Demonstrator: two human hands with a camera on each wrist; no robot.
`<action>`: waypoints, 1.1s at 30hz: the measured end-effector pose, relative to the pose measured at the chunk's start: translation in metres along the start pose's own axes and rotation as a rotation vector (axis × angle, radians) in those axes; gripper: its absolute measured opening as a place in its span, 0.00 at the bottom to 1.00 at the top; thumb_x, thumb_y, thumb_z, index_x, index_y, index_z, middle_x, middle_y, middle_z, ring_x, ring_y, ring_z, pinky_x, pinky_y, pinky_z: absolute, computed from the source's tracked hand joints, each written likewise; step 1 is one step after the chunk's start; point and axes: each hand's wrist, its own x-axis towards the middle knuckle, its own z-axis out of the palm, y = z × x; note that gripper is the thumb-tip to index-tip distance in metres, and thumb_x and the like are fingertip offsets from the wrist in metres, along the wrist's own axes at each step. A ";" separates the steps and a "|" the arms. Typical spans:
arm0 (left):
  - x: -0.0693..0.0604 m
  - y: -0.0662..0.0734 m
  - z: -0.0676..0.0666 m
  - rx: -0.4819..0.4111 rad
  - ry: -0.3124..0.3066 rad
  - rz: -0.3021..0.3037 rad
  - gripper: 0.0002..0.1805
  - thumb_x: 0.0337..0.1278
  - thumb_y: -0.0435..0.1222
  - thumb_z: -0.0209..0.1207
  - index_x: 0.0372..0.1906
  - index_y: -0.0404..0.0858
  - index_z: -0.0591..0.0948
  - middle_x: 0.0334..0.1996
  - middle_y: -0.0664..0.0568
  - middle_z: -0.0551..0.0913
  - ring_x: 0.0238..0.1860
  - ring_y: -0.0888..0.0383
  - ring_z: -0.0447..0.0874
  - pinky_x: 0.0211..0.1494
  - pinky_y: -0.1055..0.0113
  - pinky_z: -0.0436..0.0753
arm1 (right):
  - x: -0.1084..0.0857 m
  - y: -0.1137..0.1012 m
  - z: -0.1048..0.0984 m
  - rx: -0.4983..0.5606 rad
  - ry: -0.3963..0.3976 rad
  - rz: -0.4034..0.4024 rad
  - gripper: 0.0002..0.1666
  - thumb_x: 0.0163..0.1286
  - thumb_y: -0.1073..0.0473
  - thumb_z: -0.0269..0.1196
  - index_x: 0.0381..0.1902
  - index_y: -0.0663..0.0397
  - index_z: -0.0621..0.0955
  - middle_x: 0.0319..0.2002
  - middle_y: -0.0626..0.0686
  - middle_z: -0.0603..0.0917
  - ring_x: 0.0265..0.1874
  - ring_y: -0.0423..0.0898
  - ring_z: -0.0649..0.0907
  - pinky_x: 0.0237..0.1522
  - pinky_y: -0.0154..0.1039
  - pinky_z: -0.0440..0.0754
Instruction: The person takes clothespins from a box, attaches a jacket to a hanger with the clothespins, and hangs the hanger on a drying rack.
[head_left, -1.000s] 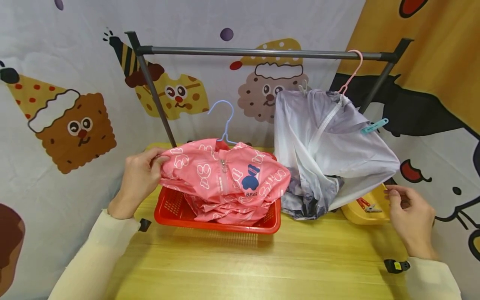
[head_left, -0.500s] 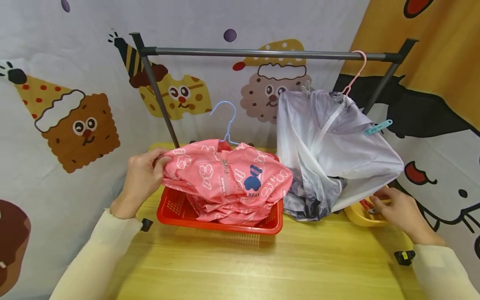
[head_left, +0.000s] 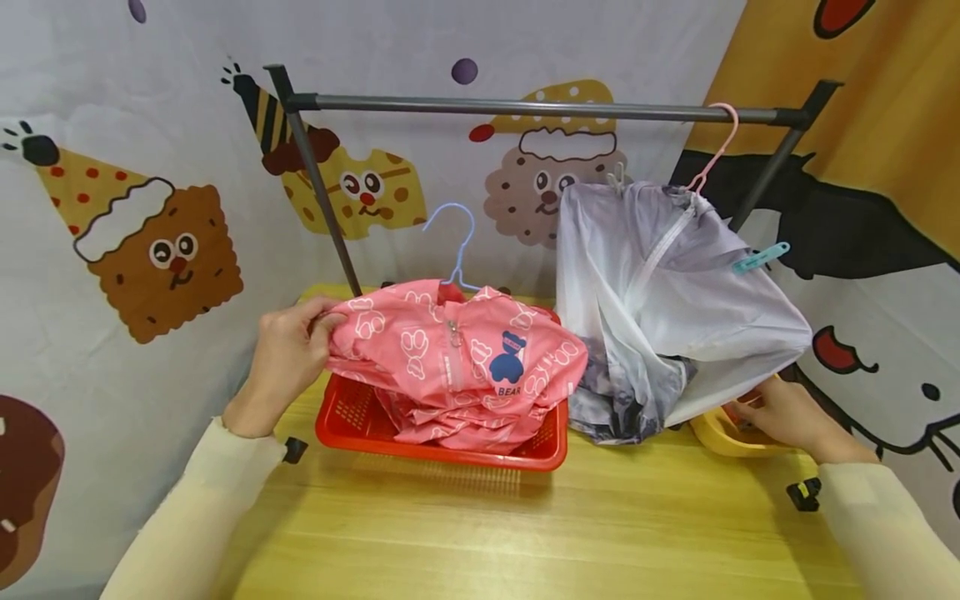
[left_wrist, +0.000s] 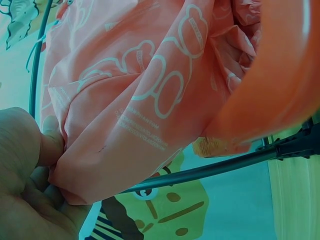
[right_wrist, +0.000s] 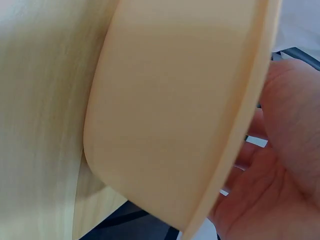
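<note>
We see the left hand (head_left: 288, 354) raised at the near-left end of the pink jacket (head_left: 457, 358), back of the hand up, forearm slanting in from lower left. Its thumb and curled fingers pinch a bunched edge of the cloth; the left wrist view shows this close up. The jacket is on the blue hanger (head_left: 461, 252), partly down in the red basket (head_left: 360, 443), its upper part lifted over the rim.

We have the right hand (head_left: 798, 421) reaching over the rim into the yellow tray (head_left: 738, 448), forearm from lower right, fingers pointing left and down. Its fingertips are hidden by the tray wall, so we can't tell whether they pinch anything. The grey jacket (head_left: 675, 308) hangs from the rack (head_left: 480, 106) just beside that hand.
</note>
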 end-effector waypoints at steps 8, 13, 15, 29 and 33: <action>-0.001 0.000 0.000 0.004 -0.004 0.002 0.08 0.78 0.26 0.71 0.55 0.30 0.94 0.43 0.35 0.97 0.28 0.48 0.88 0.41 0.94 0.73 | 0.005 -0.001 0.010 0.011 0.014 0.001 0.25 0.71 0.61 0.84 0.53 0.60 0.80 0.43 0.62 0.92 0.40 0.59 0.94 0.40 0.52 0.91; -0.001 0.000 0.000 0.009 -0.001 -0.002 0.08 0.78 0.26 0.72 0.55 0.30 0.94 0.43 0.35 0.97 0.27 0.49 0.86 0.38 0.93 0.72 | 0.005 -0.003 0.010 0.004 0.023 0.008 0.22 0.70 0.62 0.83 0.50 0.63 0.82 0.40 0.62 0.93 0.37 0.58 0.93 0.38 0.49 0.89; -0.001 0.000 0.000 0.010 0.000 -0.004 0.08 0.78 0.27 0.71 0.55 0.30 0.94 0.43 0.35 0.97 0.27 0.49 0.86 0.38 0.93 0.72 | 0.004 -0.003 0.010 0.001 0.024 0.007 0.21 0.70 0.62 0.83 0.50 0.64 0.82 0.39 0.63 0.94 0.36 0.58 0.93 0.36 0.48 0.87; -0.003 0.001 0.000 0.008 -0.015 -0.018 0.09 0.78 0.27 0.72 0.56 0.30 0.94 0.43 0.35 0.97 0.28 0.50 0.85 0.38 0.92 0.74 | -0.001 -0.007 0.012 -0.011 0.057 0.040 0.20 0.71 0.64 0.80 0.51 0.66 0.81 0.38 0.62 0.92 0.36 0.57 0.91 0.39 0.55 0.88; -0.003 0.000 0.001 0.014 -0.012 -0.017 0.10 0.78 0.27 0.72 0.56 0.30 0.94 0.43 0.35 0.96 0.28 0.49 0.86 0.40 0.93 0.73 | -0.003 -0.007 0.012 -0.004 0.079 0.046 0.20 0.73 0.63 0.79 0.53 0.65 0.81 0.41 0.65 0.94 0.39 0.62 0.93 0.39 0.58 0.90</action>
